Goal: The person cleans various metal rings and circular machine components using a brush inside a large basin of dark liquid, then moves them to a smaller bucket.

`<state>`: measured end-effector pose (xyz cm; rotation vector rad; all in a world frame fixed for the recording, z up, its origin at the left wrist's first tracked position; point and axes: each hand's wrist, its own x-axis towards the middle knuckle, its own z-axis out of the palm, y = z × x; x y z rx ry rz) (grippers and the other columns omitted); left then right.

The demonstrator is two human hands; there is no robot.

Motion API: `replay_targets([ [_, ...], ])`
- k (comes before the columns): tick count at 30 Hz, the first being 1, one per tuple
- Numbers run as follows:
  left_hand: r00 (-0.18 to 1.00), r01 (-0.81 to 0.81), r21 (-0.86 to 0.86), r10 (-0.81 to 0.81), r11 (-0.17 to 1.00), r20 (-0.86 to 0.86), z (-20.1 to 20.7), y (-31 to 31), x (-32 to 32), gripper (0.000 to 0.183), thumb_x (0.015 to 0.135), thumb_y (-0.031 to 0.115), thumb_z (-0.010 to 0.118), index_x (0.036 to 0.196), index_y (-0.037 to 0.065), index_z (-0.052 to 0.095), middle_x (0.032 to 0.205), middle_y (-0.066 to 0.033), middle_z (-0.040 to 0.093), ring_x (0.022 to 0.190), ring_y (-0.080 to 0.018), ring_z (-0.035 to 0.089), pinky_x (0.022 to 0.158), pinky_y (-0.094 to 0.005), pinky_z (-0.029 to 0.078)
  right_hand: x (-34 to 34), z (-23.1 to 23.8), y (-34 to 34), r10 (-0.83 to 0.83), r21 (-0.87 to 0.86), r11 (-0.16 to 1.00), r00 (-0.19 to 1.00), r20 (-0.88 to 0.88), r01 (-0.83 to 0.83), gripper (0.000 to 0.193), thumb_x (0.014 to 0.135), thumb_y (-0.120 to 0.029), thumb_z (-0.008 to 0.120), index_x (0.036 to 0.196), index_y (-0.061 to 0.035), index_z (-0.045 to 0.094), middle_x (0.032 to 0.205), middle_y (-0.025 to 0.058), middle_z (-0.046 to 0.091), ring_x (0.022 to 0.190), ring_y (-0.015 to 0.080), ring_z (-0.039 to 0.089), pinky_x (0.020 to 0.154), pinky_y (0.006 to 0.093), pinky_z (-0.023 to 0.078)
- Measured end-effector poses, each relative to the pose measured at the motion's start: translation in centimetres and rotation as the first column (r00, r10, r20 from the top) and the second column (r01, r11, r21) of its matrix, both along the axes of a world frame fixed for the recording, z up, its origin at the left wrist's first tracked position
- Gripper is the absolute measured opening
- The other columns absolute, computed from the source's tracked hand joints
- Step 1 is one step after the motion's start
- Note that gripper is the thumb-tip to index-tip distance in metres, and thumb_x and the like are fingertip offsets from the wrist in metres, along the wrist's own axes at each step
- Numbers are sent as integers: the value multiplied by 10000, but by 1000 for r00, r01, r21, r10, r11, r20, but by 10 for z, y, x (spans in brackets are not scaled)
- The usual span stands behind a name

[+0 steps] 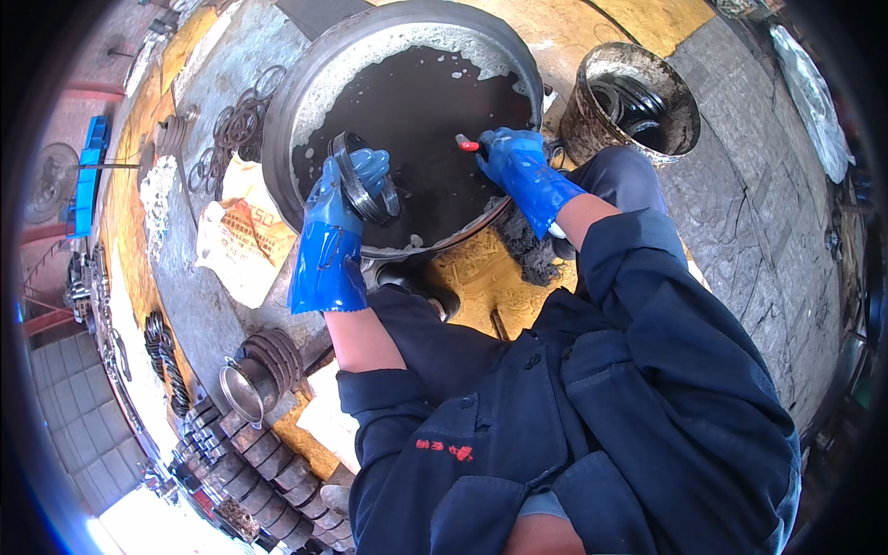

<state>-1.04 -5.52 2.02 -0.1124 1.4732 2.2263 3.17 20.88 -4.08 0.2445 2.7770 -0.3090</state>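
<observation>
My left hand (344, 199), in a blue rubber glove, grips a wet, dark metal ring (355, 185) over the left part of a large round basin (277, 139). The ring stands tilted, and the gloved fingers pass through it. Dark liquid (407, 111) with pale foam along its edge fills the basin. My right hand (518, 157), gloved the same way, is closed near the basin's right rim. From its fingers sticks the red end of a slim tool (467, 143); the rest is hidden, so its kind does not show.
A dirty bucket (680, 139) holding dark rings stands right of the basin. Left lie loose rings (236, 125) and a printed sack (245, 231). Stacked round metal parts (268, 365) and rows of metal blocks (277, 472) are at lower left. Dark matted material (536, 254) lies beneath my right forearm.
</observation>
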Motion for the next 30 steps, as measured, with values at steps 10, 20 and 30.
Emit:
replay_targets([
  [10,999,41,-97,-44,994,-27,1,11,3,576,1022,411,376,1267,-97,497,1237,-255,591,1130,-343,604,977,-420,473,7,-17,13,-6,-14,1000,984,-178,3,302,843,-375,589,1058,-179,668,996,87,686,926,286,671,796,431,525],
  [20,960,-4,-419,-114,908,-257,35,3,23,505,1001,406,463,1156,-51,615,1107,-170,678,1011,-216,660,916,-294,497,5,-33,7,59,8,998,901,-430,-62,437,828,-382,611,1251,-273,612,926,104,696,849,294,677,733,431,531],
  [30,998,45,203,-34,978,-56,-18,12,6,422,966,343,569,1123,-44,628,1060,-182,688,944,-228,684,857,-283,528,-1,-43,17,33,77,997,987,-159,-21,435,846,-490,597,1133,-167,654,1085,151,672,1024,325,639,863,453,509],
])
